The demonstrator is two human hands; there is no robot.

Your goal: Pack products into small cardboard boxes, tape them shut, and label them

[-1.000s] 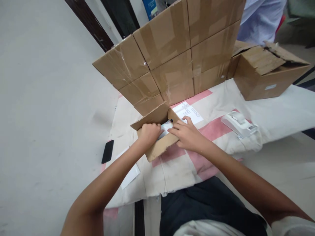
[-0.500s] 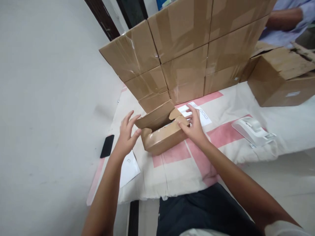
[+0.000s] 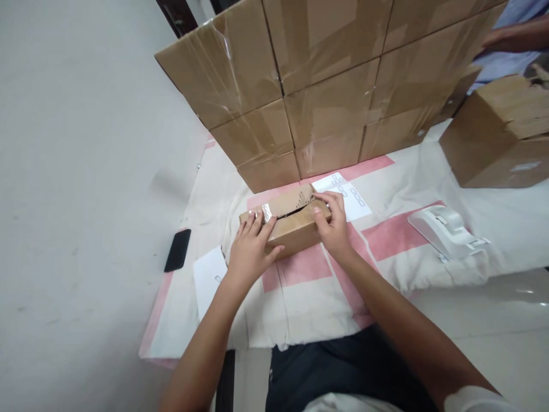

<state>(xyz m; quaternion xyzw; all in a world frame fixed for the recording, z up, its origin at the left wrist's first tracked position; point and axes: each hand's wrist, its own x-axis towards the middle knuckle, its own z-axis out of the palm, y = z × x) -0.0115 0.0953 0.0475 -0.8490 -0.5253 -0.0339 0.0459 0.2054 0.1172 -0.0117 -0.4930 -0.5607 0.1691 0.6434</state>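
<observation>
A small brown cardboard box [image 3: 299,238] lies on the cloth-covered table. Its lid [image 3: 286,200] is folded over, with a dark gap along the front edge. Clear tape shines near the lid's left end, and dark marks show on its right part. My left hand [image 3: 252,250] rests on the box's left end, fingers spread over the lid and thumb by the front wall. At the right end, my right hand [image 3: 335,227] grips the box, thumb on the front top edge and fingers at the far corner. What is inside the box is hidden.
A tall taped cardboard panel [image 3: 330,109] stands behind the box. To the right are a white tape dispenser [image 3: 448,232] and a larger carton [image 3: 489,140], with a person's arm [image 3: 517,39] beyond. Printed paper [image 3: 355,197], another sheet [image 3: 208,277] and a black phone [image 3: 177,250] lie around.
The lid stood up before and is now folded down over the box. My left hand has moved right and down onto it. My right hand stays at the right end.
</observation>
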